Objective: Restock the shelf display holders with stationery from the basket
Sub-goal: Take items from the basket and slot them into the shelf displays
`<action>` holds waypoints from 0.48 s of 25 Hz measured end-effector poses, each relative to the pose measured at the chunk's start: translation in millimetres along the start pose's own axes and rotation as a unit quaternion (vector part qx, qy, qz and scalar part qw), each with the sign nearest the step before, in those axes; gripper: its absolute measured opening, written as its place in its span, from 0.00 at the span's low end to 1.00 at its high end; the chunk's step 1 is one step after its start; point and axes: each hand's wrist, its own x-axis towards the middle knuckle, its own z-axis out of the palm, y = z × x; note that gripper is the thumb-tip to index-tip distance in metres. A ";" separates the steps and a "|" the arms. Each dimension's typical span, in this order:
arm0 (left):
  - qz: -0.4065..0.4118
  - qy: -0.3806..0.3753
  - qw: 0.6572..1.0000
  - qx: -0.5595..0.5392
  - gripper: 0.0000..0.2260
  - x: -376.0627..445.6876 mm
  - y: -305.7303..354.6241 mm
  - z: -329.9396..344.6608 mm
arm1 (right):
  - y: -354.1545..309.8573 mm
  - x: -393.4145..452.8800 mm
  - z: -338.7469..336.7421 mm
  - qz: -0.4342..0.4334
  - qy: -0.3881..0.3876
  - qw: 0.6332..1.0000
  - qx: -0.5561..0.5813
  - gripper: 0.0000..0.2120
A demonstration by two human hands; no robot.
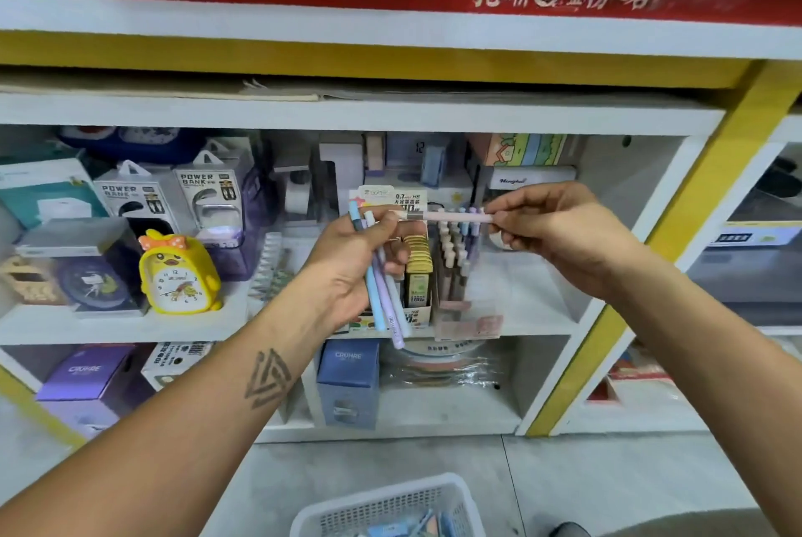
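The left hand (347, 263) grips a bundle of pastel blue, lilac and white pens (384, 298). The right hand (560, 233) pinches a pale pink pen (451, 216) level above the clear plastic pen holder (453, 272) near the white shelf's (534, 321) right edge. A white mesh plastic basket (386, 504) sits on the floor below.

A pink pen (451, 216) lies level, pinched at both ends between two hands, just above a clear holder (455, 276) of upright pastel pens on the shelf; a bunch of blue, lilac and white pens (386, 298) slants downward in the left fist; a white mesh basket (390, 502) sits on the floor below.
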 end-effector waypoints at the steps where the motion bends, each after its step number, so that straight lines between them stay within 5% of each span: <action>1: 0.007 0.005 1.000 0.016 0.02 1.3 -2.6 2.5 | 1.9 -0.5 -3.6 0.000 -0.002 1.000 -0.009 0.07; 5: 0.050 0.003 0.997 0.058 0.03 8.2 -12.5 10.4 | 2.9 -6.9 -8.9 -0.023 -0.010 0.995 -0.098 0.07; 8: 0.062 -0.047 0.991 0.107 0.03 7.9 -20.6 19.9 | -4.0 -13.9 0.3 -0.116 -0.066 0.945 -0.298 0.04; 12: 0.025 -0.072 0.991 0.108 0.02 5.7 -27.8 29.2 | -2.8 -12.5 17.8 -0.139 -0.104 0.914 -0.366 0.10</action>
